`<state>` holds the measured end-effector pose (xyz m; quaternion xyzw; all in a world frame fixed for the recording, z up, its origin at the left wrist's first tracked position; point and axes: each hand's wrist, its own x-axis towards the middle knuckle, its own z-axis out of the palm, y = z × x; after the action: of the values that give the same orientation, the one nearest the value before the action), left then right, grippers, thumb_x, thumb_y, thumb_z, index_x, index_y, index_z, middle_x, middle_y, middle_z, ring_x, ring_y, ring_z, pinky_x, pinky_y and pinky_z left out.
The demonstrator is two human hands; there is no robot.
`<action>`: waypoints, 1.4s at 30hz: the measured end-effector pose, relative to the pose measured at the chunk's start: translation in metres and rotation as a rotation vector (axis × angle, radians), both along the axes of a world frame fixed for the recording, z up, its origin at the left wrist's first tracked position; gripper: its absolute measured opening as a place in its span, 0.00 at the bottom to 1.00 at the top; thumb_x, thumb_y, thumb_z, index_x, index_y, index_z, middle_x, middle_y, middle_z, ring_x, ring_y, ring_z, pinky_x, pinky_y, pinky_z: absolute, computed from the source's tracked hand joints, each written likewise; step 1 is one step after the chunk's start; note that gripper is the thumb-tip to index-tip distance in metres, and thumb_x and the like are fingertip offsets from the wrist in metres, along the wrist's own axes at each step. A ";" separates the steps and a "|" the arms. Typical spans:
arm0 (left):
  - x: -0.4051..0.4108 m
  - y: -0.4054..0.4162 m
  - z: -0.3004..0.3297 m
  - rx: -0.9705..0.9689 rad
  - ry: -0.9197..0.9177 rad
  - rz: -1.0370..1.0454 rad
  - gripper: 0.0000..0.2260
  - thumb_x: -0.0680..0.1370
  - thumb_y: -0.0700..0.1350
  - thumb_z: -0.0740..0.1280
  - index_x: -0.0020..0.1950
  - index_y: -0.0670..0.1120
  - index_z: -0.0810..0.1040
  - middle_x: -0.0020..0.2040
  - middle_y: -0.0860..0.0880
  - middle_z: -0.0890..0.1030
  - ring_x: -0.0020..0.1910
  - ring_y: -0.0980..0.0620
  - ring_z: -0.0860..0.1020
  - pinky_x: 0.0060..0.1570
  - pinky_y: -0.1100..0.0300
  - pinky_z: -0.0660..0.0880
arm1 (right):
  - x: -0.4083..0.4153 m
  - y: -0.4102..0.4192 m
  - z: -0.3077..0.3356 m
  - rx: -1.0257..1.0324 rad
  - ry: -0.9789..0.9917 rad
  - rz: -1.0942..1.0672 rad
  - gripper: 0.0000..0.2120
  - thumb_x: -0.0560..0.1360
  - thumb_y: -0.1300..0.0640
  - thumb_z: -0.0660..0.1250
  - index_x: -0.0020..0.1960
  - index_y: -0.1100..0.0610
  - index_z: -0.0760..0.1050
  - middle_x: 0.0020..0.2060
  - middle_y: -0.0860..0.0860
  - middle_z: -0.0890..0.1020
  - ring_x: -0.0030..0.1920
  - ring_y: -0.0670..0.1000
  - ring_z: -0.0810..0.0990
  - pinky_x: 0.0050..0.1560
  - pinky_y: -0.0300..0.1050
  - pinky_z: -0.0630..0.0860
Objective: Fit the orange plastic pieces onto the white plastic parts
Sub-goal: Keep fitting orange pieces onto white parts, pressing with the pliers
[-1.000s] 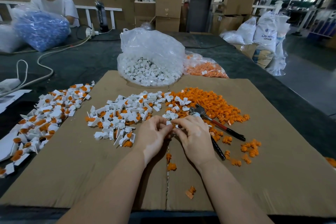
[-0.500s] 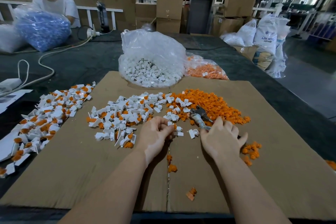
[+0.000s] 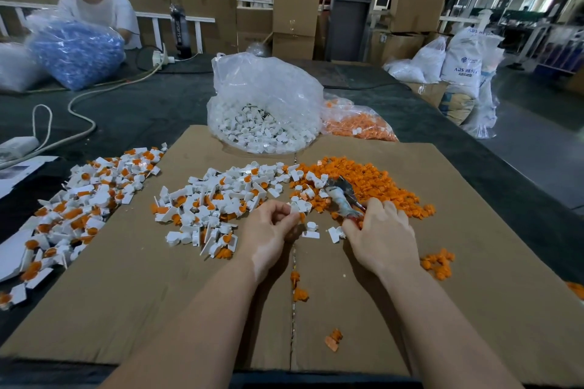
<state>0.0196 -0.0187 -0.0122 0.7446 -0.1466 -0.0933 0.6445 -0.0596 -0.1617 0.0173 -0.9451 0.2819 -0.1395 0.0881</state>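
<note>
A person sits at a dark bench (image 3: 151, 110) with a flat cardboard sheet (image 3: 164, 300) laid over it, apparently to keep small parts from scattering. All places below are given relative to that sheet.

At the sheet's middle, the left hand (image 3: 268, 230) has its fingers curled around a small white plastic part (image 3: 294, 208), pinching it at the fingertips with a bit of orange showing just beside it; this looks like a part held ready for fitting. Just to the right, the right hand (image 3: 379, 230) curls over the red handles of a pair of pliers (image 3: 341, 196), whose metal nose points away toward the sheet's far edge. I judge the tool is being taken up to press a piece home, though the grip is partly hidden.

The loose orange plastic pieces (image 3: 379, 183) lie heaped on the sheet's far right, within reach of the right hand. Loose white parts, some already carrying orange, spread across its far left middle (image 3: 215, 199). A second heap of fitted parts (image 3: 79, 202) spills off the left edge, probably the finished pile.

At the far edge stand a clear bag of white parts (image 3: 265, 110) and, beside it, a bag of orange pieces (image 3: 357, 123), likely the supply. Another person works beyond the bench, at the far left.
</note>
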 end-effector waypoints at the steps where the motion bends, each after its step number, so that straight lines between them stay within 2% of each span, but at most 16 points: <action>1: -0.001 -0.001 0.001 -0.032 0.039 0.003 0.03 0.77 0.40 0.66 0.47 0.40 0.76 0.35 0.46 0.77 0.32 0.55 0.75 0.29 0.71 0.72 | 0.000 0.001 0.002 0.045 -0.001 0.035 0.17 0.77 0.46 0.56 0.56 0.58 0.69 0.55 0.55 0.73 0.55 0.55 0.70 0.53 0.47 0.67; 6: 0.000 -0.002 0.008 -0.174 0.187 0.023 0.04 0.77 0.38 0.65 0.49 0.38 0.75 0.33 0.45 0.76 0.30 0.55 0.74 0.28 0.70 0.73 | 0.002 0.008 0.016 0.331 0.101 0.190 0.14 0.78 0.47 0.55 0.54 0.57 0.71 0.50 0.53 0.72 0.49 0.53 0.71 0.45 0.45 0.67; 10: 0.001 -0.002 0.011 -0.258 0.234 0.042 0.05 0.77 0.36 0.64 0.52 0.40 0.74 0.34 0.46 0.76 0.30 0.57 0.75 0.28 0.70 0.73 | 0.001 0.012 0.019 0.510 0.166 0.264 0.15 0.78 0.48 0.56 0.47 0.59 0.71 0.39 0.54 0.74 0.38 0.52 0.72 0.35 0.45 0.64; 16: 0.004 -0.003 0.011 -0.276 0.279 0.061 0.05 0.78 0.36 0.64 0.53 0.40 0.74 0.35 0.46 0.76 0.33 0.55 0.74 0.34 0.65 0.74 | -0.001 0.019 0.024 0.618 0.208 0.314 0.16 0.78 0.49 0.57 0.50 0.61 0.75 0.34 0.53 0.70 0.32 0.50 0.67 0.32 0.45 0.61; 21: 0.004 -0.003 0.011 -0.273 0.300 0.062 0.07 0.78 0.36 0.63 0.55 0.36 0.73 0.34 0.46 0.75 0.32 0.55 0.74 0.32 0.65 0.73 | -0.003 0.019 0.031 0.650 0.254 0.347 0.15 0.79 0.48 0.56 0.49 0.58 0.76 0.30 0.50 0.69 0.30 0.48 0.66 0.31 0.43 0.60; 24: 0.004 -0.004 0.012 -0.268 0.315 0.066 0.08 0.78 0.36 0.62 0.56 0.36 0.72 0.35 0.45 0.75 0.32 0.55 0.73 0.29 0.68 0.73 | -0.004 0.020 0.034 0.691 0.293 0.371 0.14 0.78 0.49 0.56 0.47 0.58 0.75 0.31 0.51 0.70 0.31 0.49 0.68 0.33 0.45 0.63; 31: 0.003 -0.003 0.013 -0.244 0.307 0.056 0.09 0.78 0.35 0.61 0.58 0.35 0.71 0.35 0.45 0.74 0.31 0.55 0.73 0.29 0.68 0.72 | -0.003 0.024 0.035 0.561 0.335 0.395 0.08 0.76 0.52 0.59 0.40 0.53 0.67 0.34 0.50 0.70 0.31 0.47 0.68 0.29 0.39 0.62; 35: 0.003 -0.002 0.014 -0.248 0.318 0.039 0.08 0.78 0.35 0.61 0.57 0.35 0.71 0.34 0.45 0.74 0.31 0.54 0.72 0.31 0.66 0.72 | -0.001 0.028 0.031 0.506 0.321 0.359 0.05 0.77 0.53 0.60 0.46 0.54 0.68 0.38 0.49 0.71 0.34 0.47 0.70 0.30 0.40 0.62; 37: 0.003 -0.002 0.014 -0.244 0.319 0.034 0.07 0.78 0.35 0.61 0.56 0.35 0.71 0.34 0.45 0.74 0.32 0.54 0.72 0.32 0.65 0.71 | -0.001 0.028 0.030 0.489 0.324 0.352 0.04 0.77 0.53 0.60 0.46 0.53 0.67 0.39 0.48 0.70 0.35 0.46 0.69 0.31 0.40 0.62; 40: 0.003 -0.001 0.014 -0.260 0.329 0.035 0.08 0.78 0.35 0.61 0.56 0.35 0.71 0.34 0.45 0.74 0.31 0.55 0.72 0.31 0.66 0.72 | -0.002 0.029 0.031 0.534 0.325 0.336 0.08 0.76 0.53 0.60 0.40 0.51 0.64 0.38 0.49 0.70 0.34 0.46 0.68 0.30 0.39 0.61; 42: 0.003 -0.001 0.014 -0.266 0.327 0.037 0.08 0.78 0.35 0.61 0.57 0.35 0.71 0.34 0.46 0.74 0.31 0.55 0.72 0.30 0.67 0.72 | -0.003 0.030 0.033 0.597 0.330 0.334 0.08 0.75 0.52 0.61 0.39 0.51 0.65 0.38 0.50 0.70 0.34 0.47 0.68 0.31 0.39 0.62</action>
<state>0.0225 -0.0196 0.0015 0.6305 -0.0372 -0.1807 0.7540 -0.0622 -0.1318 0.0502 -0.9206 0.1628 0.1191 0.3344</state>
